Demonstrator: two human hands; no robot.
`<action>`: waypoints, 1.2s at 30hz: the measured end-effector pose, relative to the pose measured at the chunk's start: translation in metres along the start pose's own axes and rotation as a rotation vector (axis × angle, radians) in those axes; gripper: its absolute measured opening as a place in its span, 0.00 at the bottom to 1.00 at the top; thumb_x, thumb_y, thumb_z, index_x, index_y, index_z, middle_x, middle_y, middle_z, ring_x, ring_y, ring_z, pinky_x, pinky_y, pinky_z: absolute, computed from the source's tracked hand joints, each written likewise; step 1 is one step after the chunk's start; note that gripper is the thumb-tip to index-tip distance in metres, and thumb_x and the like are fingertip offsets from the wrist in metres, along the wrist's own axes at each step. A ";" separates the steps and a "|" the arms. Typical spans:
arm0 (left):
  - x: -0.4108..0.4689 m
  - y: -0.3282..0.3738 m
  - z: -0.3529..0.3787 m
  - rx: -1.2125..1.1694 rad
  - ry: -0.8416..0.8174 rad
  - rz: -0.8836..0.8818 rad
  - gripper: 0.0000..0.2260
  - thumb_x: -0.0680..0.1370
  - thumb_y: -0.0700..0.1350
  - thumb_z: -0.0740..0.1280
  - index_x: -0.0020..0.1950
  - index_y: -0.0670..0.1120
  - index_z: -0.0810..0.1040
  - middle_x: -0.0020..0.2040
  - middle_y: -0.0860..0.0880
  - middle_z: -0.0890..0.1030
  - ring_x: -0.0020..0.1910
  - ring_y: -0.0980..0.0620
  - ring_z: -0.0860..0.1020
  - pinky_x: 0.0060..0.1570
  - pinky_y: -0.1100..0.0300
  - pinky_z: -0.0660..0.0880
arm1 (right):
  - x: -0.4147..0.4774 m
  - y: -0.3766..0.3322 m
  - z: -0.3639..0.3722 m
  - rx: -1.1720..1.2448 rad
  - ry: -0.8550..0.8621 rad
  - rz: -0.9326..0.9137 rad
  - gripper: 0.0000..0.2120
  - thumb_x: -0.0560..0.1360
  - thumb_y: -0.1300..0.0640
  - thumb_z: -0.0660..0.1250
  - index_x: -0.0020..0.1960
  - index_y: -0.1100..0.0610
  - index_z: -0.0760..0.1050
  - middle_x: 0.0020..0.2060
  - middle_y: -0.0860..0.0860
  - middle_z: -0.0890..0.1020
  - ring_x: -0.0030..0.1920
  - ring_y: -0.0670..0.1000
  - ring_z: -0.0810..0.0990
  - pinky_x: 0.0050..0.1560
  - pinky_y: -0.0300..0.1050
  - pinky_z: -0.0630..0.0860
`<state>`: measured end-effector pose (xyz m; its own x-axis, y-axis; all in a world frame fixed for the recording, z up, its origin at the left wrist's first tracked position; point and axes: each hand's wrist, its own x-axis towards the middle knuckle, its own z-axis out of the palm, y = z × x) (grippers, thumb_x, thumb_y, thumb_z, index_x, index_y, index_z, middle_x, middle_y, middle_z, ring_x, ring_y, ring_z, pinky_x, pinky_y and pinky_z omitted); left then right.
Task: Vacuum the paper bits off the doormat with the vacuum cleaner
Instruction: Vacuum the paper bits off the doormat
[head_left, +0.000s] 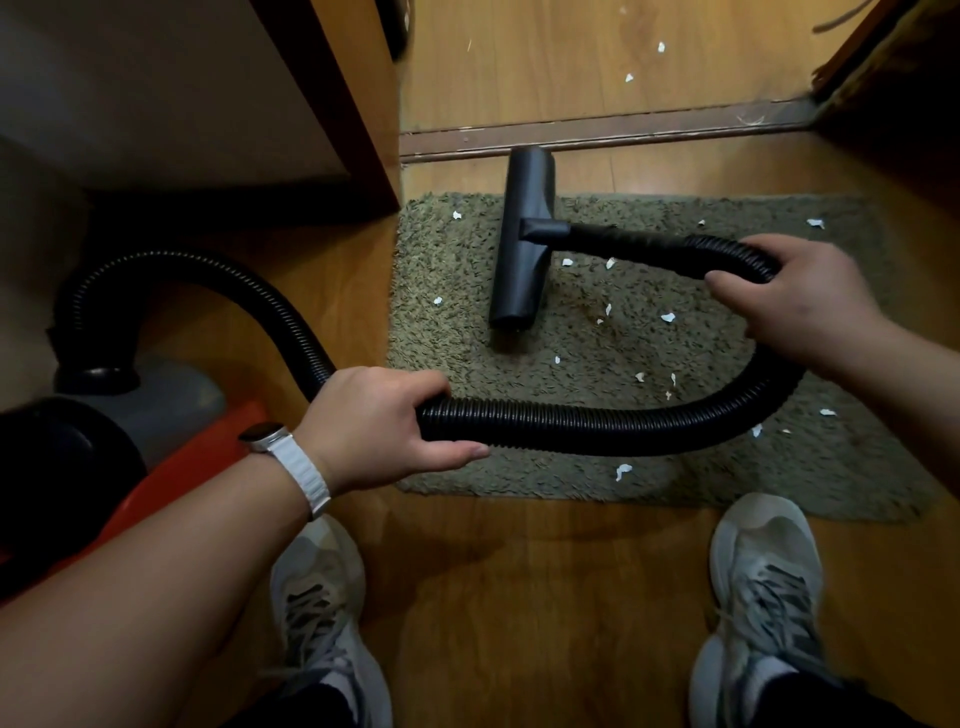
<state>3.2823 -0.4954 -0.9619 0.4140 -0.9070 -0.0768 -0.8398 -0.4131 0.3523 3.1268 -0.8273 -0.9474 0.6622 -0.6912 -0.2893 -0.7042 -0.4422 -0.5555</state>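
Since the litter lies on the shaggy olive-green rectangular doormat, the work centres there. Left of the doormat sits the orange, grey and black vacuum canister, its contents hidden. Its black ribbed plastic hose loops above the doormat's near half, likely for slack. The flat black floor nozzle rests on the doormat's far left part. The left hand grips the hose at the doormat's near left corner; the right hand grips it over the right half, steering. White paper bits dot the doormat.

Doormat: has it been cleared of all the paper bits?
No, many white paper bits lie scattered over the doormat on both sides of the vacuum nozzle.
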 end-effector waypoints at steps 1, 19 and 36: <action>0.000 -0.001 0.000 0.002 0.003 0.005 0.30 0.68 0.77 0.57 0.39 0.51 0.78 0.27 0.57 0.74 0.27 0.57 0.76 0.27 0.59 0.74 | 0.000 -0.001 0.000 0.007 0.006 -0.011 0.07 0.74 0.49 0.70 0.51 0.47 0.78 0.37 0.55 0.82 0.36 0.58 0.83 0.43 0.57 0.82; -0.033 -0.032 0.004 0.103 -0.096 0.041 0.27 0.68 0.76 0.59 0.35 0.52 0.75 0.25 0.56 0.73 0.25 0.56 0.74 0.25 0.59 0.70 | 0.008 -0.051 0.078 -0.154 -0.216 -0.191 0.11 0.74 0.43 0.68 0.56 0.44 0.77 0.37 0.45 0.79 0.36 0.45 0.77 0.36 0.42 0.74; -0.014 -0.021 0.007 0.089 -0.087 0.000 0.29 0.68 0.77 0.57 0.37 0.52 0.76 0.27 0.56 0.75 0.27 0.56 0.75 0.27 0.57 0.74 | 0.010 -0.017 0.049 -0.149 -0.164 -0.106 0.11 0.73 0.45 0.70 0.53 0.47 0.79 0.36 0.47 0.80 0.36 0.47 0.78 0.36 0.44 0.71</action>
<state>3.2913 -0.4744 -0.9747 0.3848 -0.9092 -0.1588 -0.8693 -0.4148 0.2688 3.1583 -0.7991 -0.9788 0.7588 -0.5397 -0.3647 -0.6503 -0.5956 -0.4716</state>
